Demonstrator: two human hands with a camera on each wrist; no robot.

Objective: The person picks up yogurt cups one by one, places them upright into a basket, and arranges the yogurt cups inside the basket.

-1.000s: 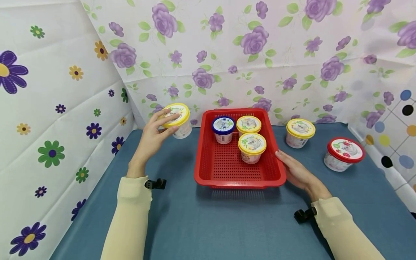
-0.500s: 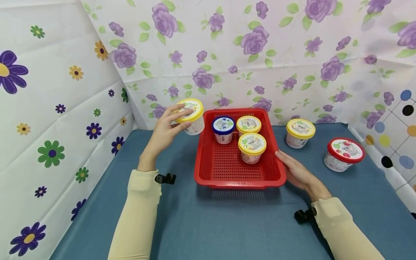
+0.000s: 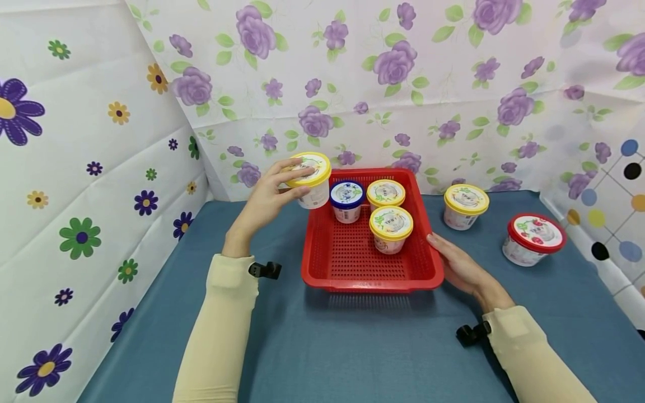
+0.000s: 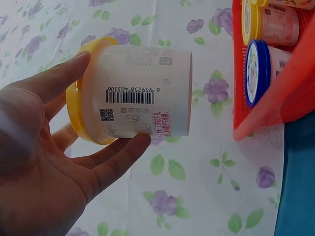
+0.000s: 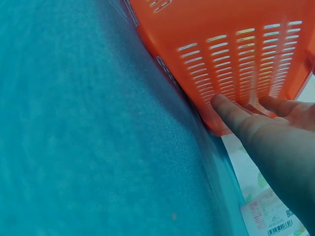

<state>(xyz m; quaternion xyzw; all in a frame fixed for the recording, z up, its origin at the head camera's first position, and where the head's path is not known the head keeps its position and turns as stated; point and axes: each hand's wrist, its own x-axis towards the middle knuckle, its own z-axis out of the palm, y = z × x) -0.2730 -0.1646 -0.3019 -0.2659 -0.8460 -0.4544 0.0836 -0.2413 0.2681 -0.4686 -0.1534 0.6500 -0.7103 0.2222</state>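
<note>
In the head view my left hand (image 3: 272, 196) grips a yellow-lidded tub (image 3: 315, 182) by its lid and side, in the air at the back left corner of the red plastic basket (image 3: 371, 285). The left wrist view shows the tub's barcode side (image 4: 138, 93), with thumb and fingers around it. Inside the basket stand a blue-lidded tub (image 3: 347, 196) and two yellow-lidded tubs, one at the back (image 3: 386, 192) and one nearer the front (image 3: 391, 224). My right hand (image 3: 461, 268) touches the basket's right outer side with fairly straight fingers; the right wrist view shows them against the slotted wall (image 5: 241, 64).
To the right of the basket, a yellow-lidded tub (image 3: 466, 206) and a wider red-lidded tub (image 3: 534, 238) stand on the blue cloth (image 3: 373, 352). Flower-patterned sheets (image 3: 353, 84) hang at the back and sides.
My left hand has carried the yellow-lidded tub to the right, from left of the basket to its back left corner. The right hand and basket have stayed in place.
</note>
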